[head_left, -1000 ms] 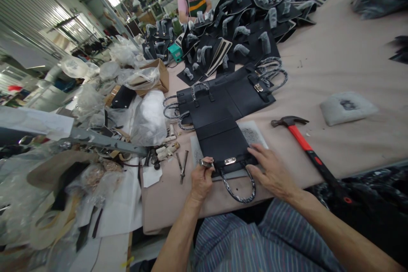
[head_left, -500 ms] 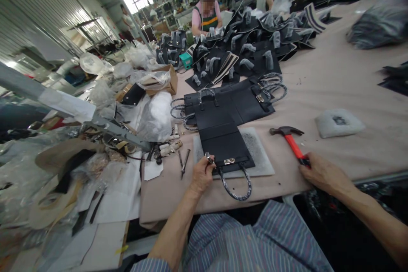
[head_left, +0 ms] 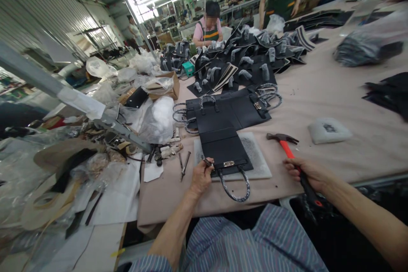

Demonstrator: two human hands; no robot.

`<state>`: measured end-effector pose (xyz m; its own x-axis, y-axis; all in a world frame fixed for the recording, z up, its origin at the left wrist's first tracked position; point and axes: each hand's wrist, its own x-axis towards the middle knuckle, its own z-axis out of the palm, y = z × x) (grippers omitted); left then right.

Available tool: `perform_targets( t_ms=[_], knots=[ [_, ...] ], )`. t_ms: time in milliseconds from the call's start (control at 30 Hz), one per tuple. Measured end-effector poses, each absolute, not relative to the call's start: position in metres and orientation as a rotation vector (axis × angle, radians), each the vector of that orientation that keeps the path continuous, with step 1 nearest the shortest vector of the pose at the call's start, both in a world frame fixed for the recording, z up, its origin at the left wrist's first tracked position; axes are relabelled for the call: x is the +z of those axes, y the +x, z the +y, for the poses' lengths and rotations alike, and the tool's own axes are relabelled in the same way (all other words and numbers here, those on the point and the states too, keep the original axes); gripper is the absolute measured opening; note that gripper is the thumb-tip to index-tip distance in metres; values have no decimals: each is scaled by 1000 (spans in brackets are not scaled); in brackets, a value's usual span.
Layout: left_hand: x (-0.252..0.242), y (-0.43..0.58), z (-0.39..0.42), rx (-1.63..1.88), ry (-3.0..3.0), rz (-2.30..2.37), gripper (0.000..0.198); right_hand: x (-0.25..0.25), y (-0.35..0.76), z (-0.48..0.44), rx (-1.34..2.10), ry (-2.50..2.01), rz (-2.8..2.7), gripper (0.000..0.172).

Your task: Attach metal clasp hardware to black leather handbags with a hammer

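Note:
A claw hammer [head_left: 287,149] with a red and black handle is in my right hand [head_left: 307,174], its head raised toward the table's middle. My left hand [head_left: 201,176] is closed around a short metal punch-like tool [head_left: 208,162], beside the strap of a black leather bag panel [head_left: 225,146]. That panel carries a silver clasp [head_left: 228,164] and a plastic-wrapped handle [head_left: 237,199], which hangs toward me. Under the panel lies a worn white slab [head_left: 259,157]. What the tip of the tool touches is hidden by my fingers.
Several metal rods [head_left: 184,165] lie left of the slab. More bag panels [head_left: 237,106] lie beyond, before a heap of black pieces [head_left: 248,57]. A white block [head_left: 330,131] sits to the right. A metal post [head_left: 79,102] slants in from the left. Two co-workers stand or sit at the back.
My right hand has moved left and grips the hammer lower on its view, with more handle showing behind it. The metal tool in my left hand has tilted. The camera view has shifted slightly.

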<state>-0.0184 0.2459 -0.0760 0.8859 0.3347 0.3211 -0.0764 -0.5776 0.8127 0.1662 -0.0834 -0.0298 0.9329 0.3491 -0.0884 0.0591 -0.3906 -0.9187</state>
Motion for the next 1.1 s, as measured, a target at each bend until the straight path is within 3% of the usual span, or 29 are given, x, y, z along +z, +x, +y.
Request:
perform_targets(
  t_ms=[133, 267, 433, 633, 867, 1000, 1100],
  knots=[
    [-80, -18, 247, 563, 2121, 174, 21, -10, 154, -61, 514, -1849, -75, 25],
    [-81, -18, 248, 537, 2135, 167, 23, 50, 140, -39, 448, -1792, -57, 30],
    [-77, -17, 247, 525, 2163, 160, 25, 111, 115, -13, 15, -2128, -799, 37],
    [-75, -18, 244, 496, 2183, 207, 24, 100, 99, 13, -6, -2432, -1334, 31],
    [-75, -18, 244, 483, 2143, 193, 24, 130, 85, 12, -305, -2093, -1034, 32],
    [-77, -19, 244, 461, 2150, 213, 26, 106, 90, 4, -71, -2290, -1264, 27],
    [-78, -18, 244, 463, 2154, 227, 26, 119, 99, 3, -10, -2372, -1240, 29]
  ],
)
